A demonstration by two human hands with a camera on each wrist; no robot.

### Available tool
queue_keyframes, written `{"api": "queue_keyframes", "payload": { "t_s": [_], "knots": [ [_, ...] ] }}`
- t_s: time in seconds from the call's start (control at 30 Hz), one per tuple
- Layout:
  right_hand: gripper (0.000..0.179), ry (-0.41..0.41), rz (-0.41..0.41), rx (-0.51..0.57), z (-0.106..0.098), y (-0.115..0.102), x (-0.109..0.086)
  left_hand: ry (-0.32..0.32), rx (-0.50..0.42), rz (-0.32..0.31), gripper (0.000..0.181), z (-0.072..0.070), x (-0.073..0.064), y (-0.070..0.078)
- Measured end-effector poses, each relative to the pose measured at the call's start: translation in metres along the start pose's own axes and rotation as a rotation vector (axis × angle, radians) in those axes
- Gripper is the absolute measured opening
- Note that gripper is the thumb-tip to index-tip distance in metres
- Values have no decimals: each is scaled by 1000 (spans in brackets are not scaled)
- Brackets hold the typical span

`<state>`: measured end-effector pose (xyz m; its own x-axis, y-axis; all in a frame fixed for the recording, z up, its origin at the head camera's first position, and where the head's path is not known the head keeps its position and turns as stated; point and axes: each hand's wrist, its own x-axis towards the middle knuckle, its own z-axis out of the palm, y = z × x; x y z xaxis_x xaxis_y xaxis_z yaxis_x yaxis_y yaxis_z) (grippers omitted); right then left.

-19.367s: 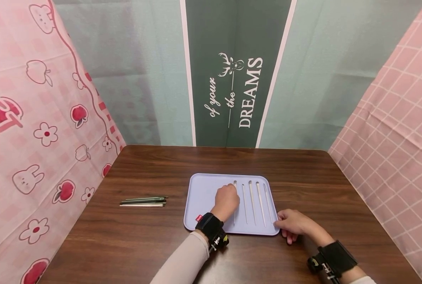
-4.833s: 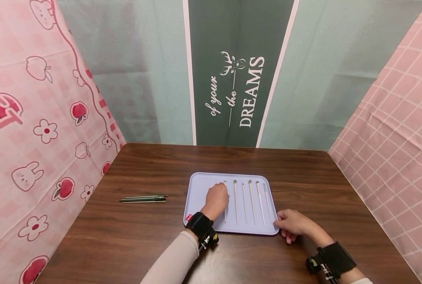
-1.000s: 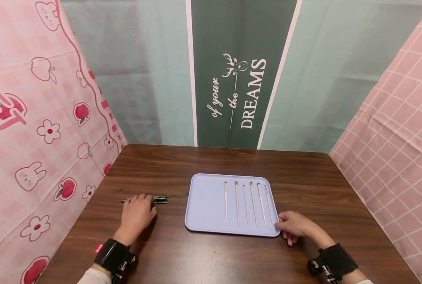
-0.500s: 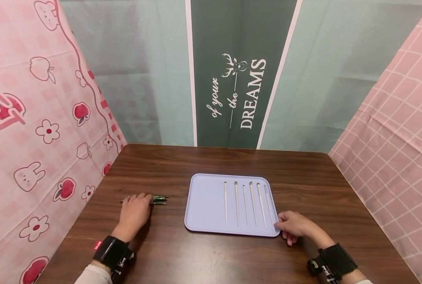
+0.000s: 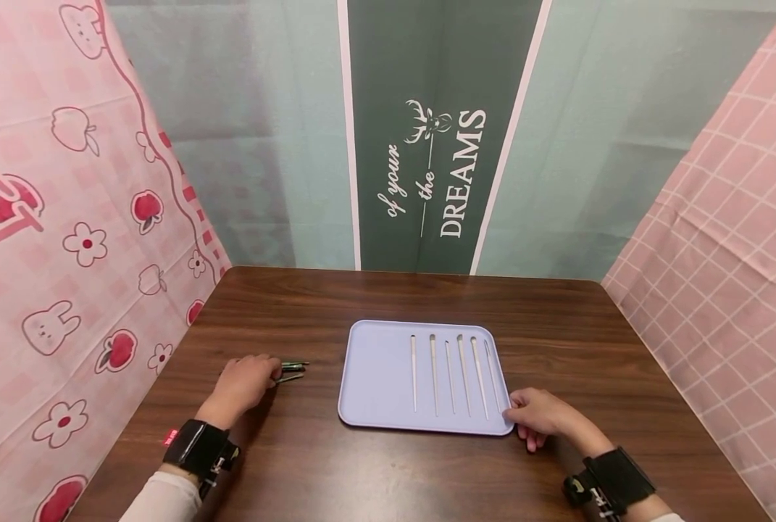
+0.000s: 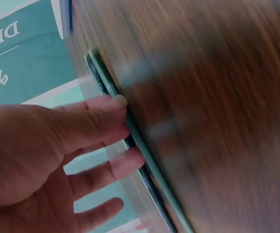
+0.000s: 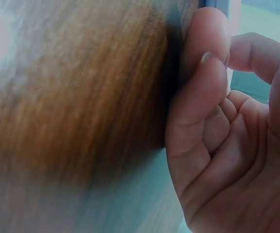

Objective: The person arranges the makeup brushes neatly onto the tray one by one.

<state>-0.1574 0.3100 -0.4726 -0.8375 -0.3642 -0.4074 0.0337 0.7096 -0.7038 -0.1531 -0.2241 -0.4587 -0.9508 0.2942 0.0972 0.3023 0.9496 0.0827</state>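
At the left of the table, my left hand (image 5: 244,384) pinches a slim green makeup brush (image 6: 162,177) between thumb and fingers. Its tip end angles out from the small pile of green-handled brushes (image 5: 293,367), which my hand partly covers. In the left wrist view a darker brush (image 6: 152,182) lies close beside the held one. A pale lilac tray (image 5: 374,377) lies at mid-table. Several slim, light-handled brushes (image 5: 435,373) lie spaced in a row on its right half. My right hand (image 5: 540,415) grips the tray's near right corner, thumb on the rim.
The brown wooden table (image 5: 388,471) runs back to a green curtain (image 5: 283,181) with printed lettering. A pink patterned cloth (image 5: 101,304) hangs at the left, and a pink checked cloth (image 5: 707,239) at the right.
Compared with the oldest frame, another brush lies on the tray and the pile is smaller. Just now my left hand draws slightly nearer and left, angling one brush out. My right hand stays.
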Motion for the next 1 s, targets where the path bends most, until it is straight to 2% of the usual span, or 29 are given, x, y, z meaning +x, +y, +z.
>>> {"api": "queue_keyframes", "payload": {
  "t_s": [0.2, 0.4, 0.5, 0.6, 0.87, 1.0],
  "knots": [
    [23, 3, 3, 6, 1, 1, 1, -33, -36, 88, 19, 0, 2, -5],
    [23, -5, 3, 3, 0, 2, 2, -105, 8, 107, 11, 4, 0, -4],
    [23, -4, 5, 0, 0, 2, 2, -112, 10, 110, 10, 5, -1, -4],
    [23, -4, 6, -2, -1, 1, 2, -82, -6, 127, 13, 6, -2, -4],
    [23, -10, 12, -13, -1, 0, 3, 89, -13, 245, 18, 4, 2, 0],
    [23, -16, 12, -16, -1, 0, 3, 122, 8, 230, 19, 0, 6, 9]
  ]
}}
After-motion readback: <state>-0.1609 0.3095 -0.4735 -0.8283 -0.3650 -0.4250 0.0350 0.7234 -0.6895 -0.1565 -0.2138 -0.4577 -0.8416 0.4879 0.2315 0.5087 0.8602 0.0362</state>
